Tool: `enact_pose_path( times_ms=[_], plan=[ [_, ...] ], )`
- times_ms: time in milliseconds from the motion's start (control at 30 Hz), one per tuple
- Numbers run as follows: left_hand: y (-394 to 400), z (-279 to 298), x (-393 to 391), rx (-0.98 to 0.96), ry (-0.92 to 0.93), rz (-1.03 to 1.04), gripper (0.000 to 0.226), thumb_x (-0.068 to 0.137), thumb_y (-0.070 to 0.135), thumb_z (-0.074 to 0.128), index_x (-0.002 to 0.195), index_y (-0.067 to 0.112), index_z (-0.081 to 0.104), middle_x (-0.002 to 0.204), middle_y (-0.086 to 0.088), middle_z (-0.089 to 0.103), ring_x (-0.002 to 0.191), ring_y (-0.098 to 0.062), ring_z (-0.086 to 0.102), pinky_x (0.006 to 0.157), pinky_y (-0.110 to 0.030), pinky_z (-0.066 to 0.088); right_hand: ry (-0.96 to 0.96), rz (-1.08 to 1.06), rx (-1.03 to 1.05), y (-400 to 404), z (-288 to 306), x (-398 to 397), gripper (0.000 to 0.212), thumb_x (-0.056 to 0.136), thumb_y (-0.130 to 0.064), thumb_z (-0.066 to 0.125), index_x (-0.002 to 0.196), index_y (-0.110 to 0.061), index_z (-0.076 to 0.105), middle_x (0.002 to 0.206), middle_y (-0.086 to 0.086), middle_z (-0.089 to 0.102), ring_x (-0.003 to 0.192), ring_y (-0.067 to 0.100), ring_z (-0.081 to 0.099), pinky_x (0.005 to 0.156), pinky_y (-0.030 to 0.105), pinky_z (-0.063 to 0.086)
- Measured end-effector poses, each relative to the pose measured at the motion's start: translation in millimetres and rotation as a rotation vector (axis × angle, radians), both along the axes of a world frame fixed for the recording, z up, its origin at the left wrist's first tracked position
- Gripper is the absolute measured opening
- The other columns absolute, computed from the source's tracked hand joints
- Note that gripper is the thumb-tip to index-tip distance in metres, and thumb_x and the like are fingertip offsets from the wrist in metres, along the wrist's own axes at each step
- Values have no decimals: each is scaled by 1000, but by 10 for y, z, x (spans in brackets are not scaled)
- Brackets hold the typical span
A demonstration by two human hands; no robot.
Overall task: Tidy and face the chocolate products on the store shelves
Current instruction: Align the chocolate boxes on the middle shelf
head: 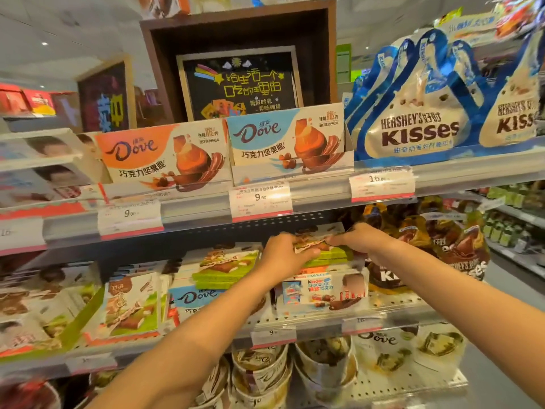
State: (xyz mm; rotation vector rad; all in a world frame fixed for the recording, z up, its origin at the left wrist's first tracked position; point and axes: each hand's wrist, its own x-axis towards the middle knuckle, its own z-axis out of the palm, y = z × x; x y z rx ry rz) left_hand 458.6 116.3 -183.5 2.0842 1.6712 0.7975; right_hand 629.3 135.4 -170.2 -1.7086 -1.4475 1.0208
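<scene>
Left hand (283, 255) and right hand (358, 239) pinching opposite ends of a green chocolate box (324, 249), atop a stack on the middle shelf (318, 321), above a Kinder box (321, 290)

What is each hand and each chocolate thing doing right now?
Left hand: grips the green box's left end.
Right hand: grips its right end.
Green box: held over a stack.
Kinder box: standing, facing out.
Green stack: lying flat, skewed.
Blue Dove tray: upright, front-facing.

My two arms outstretched, left hand (281, 255) and right hand (361, 239) fingertip to fingertip, fingers curled.
</scene>
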Motion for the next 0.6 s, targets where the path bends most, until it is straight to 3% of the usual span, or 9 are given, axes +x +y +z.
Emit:
enact_pose_path(
  times_ms=[67, 133, 233, 333, 433, 533, 600],
  plan=[
    [-15, 38, -2, -20, -3, -52, 45, 85, 43, 62, 113, 8, 64, 105, -8, 68, 85, -13, 60, 78, -28, 49, 57, -20, -50, 16, 29, -14, 51, 81, -24, 72, 122, -2, 51, 113, 14, 63, 94, 24, 62, 74, 33, 52],
    [-40, 52, -1, -23, 42, -86, 48, 89, 45, 57, 121, 9, 59, 112, -8, 66, 96, -17, 60, 86, -30, 49, 126, -4, -130, 19, 60, -23, 38, 86, -21, 66, 118, -4, 54, 105, 14, 66, 87, 24, 64, 68, 33, 56],
    [-41, 25, -89, 103, 233, -18, 45, 92, 53, 44, 118, 18, 58, 107, -2, 66, 102, -22, 59, 95, -44, 45, 213, 35, -206, 19, 58, -8, 28, 91, -17, 59, 116, -5, 53, 101, 14, 68, 85, 23, 67, 60, 30, 57],
    [-103, 64, -284, 218, 433, 130, 39, 96, 47, 36, 113, 18, 57, 103, -1, 64, 102, -23, 58, 100, -46, 38, 255, 62, -197, 25, 30, 12, 18, 92, -14, 58, 109, -8, 55, 97, 12, 68, 81, 21, 66, 51, 27, 58],
    [-179, 158, -484, 51, 628, 309, 48, 95, 54, 31, 114, 19, 59, 121, -7, 58, 119, -30, 47, 108, -53, 26, 241, 70, -170, -11, 27, 1, 5, 92, -17, 56, 94, -14, 53, 93, 8, 65, 77, 18, 62, 42, 20, 51],
    [-115, 177, -709, -217, 651, 423, 84, 78, 78, 30, 132, 16, 48, 138, -10, 47, 126, -33, 43, 104, -49, 35, 231, 73, -159, -39, 35, -10, 8, 93, -19, 56, 88, -16, 50, 85, 2, 59, 72, 14, 59, 43, 21, 50],
    [-69, 164, -800, -283, 636, 444, 103, 64, 87, 35, 138, 15, 40, 142, -9, 44, 126, -32, 44, 100, -45, 42, 219, 78, -169, -41, 52, -16, 9, 93, -21, 56, 93, -16, 49, 87, 1, 55, 73, 15, 56, 51, 24, 53]
  ],
)
